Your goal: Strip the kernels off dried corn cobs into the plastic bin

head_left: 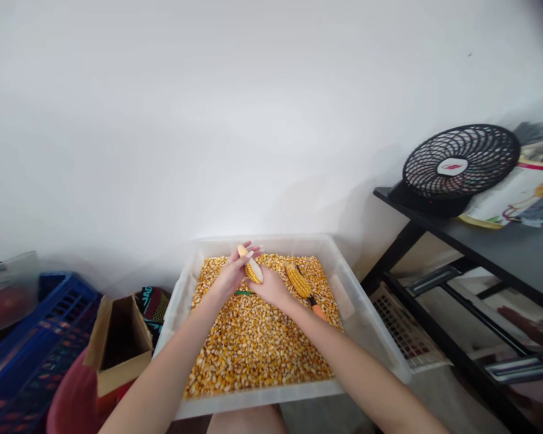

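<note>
Between my two hands is a partly shelled corn cob, with yellow kernels along one side and pale bare cob on the other. My left hand is wrapped round its upper part, thumb across it. The fingers of my right hand grip its lower end. Both hands are over loose corn kernels that fill a translucent plastic bin. To the right of my right hand lies another corn cob, full of kernels, beside a tool with an orange handle. Something thin and green shows under my hands.
A black fan and packets stand on a black shelf at right. Under it is a pale basket. At left are a blue crate, an open cardboard box and a red tub. A white wall rises behind.
</note>
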A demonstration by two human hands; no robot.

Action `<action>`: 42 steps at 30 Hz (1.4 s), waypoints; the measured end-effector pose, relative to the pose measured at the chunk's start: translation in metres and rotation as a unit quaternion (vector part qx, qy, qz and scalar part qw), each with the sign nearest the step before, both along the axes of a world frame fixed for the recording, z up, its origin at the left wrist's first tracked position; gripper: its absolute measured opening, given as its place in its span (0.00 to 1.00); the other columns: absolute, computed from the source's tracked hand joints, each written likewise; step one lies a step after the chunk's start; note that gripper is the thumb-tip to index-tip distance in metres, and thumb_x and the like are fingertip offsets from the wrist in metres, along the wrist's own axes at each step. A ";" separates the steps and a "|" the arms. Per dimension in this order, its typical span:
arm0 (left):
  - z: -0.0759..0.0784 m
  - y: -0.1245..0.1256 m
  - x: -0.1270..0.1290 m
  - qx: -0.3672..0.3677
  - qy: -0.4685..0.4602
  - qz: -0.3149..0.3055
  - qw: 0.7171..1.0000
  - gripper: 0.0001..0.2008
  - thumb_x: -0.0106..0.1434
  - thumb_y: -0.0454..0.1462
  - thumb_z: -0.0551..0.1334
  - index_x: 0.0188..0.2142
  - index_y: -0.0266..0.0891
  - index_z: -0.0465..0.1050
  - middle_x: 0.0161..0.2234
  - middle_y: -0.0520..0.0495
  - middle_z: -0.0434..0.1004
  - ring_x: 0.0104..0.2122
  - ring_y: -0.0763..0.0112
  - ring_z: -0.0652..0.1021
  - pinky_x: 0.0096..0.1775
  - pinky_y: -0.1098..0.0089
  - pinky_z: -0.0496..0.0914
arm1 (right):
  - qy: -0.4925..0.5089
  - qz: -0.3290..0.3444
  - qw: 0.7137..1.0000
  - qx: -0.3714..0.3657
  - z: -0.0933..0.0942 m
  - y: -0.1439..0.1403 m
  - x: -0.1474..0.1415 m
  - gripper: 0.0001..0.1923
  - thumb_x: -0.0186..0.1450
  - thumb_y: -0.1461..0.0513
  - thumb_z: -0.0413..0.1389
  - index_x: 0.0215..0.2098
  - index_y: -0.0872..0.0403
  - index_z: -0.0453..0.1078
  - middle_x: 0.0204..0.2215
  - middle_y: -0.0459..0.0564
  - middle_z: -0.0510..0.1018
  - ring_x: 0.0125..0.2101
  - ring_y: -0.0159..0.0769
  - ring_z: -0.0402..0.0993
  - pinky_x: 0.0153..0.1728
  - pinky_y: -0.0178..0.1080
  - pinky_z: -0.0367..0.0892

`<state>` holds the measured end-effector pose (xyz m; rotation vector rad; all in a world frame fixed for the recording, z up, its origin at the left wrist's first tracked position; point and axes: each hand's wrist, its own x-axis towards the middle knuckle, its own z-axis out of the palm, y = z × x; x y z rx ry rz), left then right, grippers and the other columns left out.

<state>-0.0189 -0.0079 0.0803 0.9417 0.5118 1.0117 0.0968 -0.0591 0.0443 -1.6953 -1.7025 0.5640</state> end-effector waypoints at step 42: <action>-0.008 0.010 -0.008 0.002 0.018 -0.064 0.998 0.21 0.54 0.33 0.61 0.48 0.40 0.61 0.44 0.42 0.72 0.46 0.62 0.72 0.50 0.61 0.59 | 0.118 0.116 0.985 -0.054 -0.004 0.009 0.014 0.15 0.55 0.54 0.55 0.36 0.55 0.68 0.24 0.44 0.71 0.22 0.29 0.63 0.24 0.31 0.57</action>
